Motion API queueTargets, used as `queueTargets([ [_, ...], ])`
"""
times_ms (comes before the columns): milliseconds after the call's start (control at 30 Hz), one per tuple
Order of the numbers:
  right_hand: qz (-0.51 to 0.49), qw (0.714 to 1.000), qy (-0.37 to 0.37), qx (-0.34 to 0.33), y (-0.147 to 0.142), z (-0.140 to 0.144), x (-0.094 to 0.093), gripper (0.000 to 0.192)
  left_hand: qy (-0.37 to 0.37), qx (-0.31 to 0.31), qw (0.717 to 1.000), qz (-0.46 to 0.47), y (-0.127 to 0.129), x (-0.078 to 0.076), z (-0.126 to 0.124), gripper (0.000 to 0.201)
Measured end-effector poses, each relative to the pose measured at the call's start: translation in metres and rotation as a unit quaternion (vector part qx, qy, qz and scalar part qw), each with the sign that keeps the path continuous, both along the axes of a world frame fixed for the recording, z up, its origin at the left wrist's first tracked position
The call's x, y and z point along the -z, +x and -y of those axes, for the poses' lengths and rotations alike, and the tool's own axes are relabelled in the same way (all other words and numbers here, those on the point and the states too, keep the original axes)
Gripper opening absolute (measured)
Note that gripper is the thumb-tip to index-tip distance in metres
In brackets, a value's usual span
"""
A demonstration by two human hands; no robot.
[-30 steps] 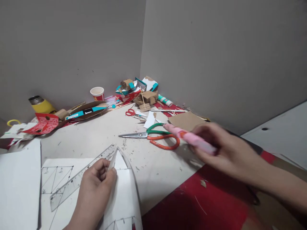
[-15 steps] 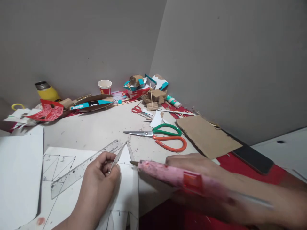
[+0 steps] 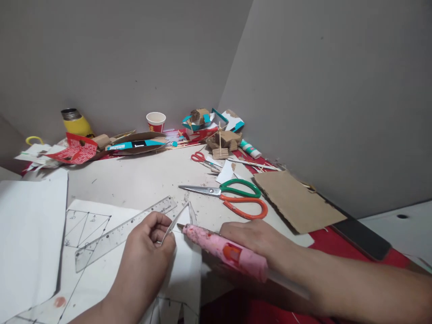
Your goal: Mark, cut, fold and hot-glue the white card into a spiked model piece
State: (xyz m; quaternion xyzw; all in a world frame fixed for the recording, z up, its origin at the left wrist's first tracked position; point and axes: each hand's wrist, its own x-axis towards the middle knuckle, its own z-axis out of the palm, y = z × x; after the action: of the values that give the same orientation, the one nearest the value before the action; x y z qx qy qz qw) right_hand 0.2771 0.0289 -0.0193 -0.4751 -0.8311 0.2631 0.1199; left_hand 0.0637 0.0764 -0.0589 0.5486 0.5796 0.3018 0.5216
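My left hand (image 3: 150, 245) pinches the edge of a folded white paper piece (image 3: 185, 261) whose pointed tip stands up. My right hand (image 3: 249, 236) is wrapped round a pink glue gun (image 3: 216, 245), seen from its side, with a clear glue stick trailing from its back end. The gun's nozzle sits at the inner side of the paper's tip, close to my left fingers; whether it touches cannot be made out. Beneath my left hand lies a clear ruler (image 3: 124, 234) on a sheet with drawn lines (image 3: 86, 225).
Large scissors (image 3: 236, 193) with green and orange handles lie beyond my hands, small red scissors (image 3: 199, 157) behind them. At right are a cardboard sheet (image 3: 300, 202) and a black phone-like slab (image 3: 364, 238). A paper cup (image 3: 155, 121), yellow bottle (image 3: 77, 123) and scraps line the wall.
The glue gun's nozzle has moved left from the paper's right edge to the inside of its tip, and the gun tilts more. The view has shifted slightly.
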Motion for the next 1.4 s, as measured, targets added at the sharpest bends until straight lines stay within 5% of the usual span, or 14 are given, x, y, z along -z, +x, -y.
queueTargets([
  [467,0.024,1.000,0.003,0.003,-0.005,0.000,0.004,0.005,-0.015,-0.004,0.997,0.072,0.001,0.004,-0.001,0.020],
  [1200,0.057,0.998,-0.020,0.001,-0.006,0.002,0.003,0.014,-0.006,-0.001,0.999,0.053,0.000,0.005,0.001,0.017],
  [1400,0.029,0.999,-0.003,-0.022,-0.002,0.004,-0.009,0.011,-0.023,-0.017,0.997,0.070,0.000,0.003,0.001,0.018],
])
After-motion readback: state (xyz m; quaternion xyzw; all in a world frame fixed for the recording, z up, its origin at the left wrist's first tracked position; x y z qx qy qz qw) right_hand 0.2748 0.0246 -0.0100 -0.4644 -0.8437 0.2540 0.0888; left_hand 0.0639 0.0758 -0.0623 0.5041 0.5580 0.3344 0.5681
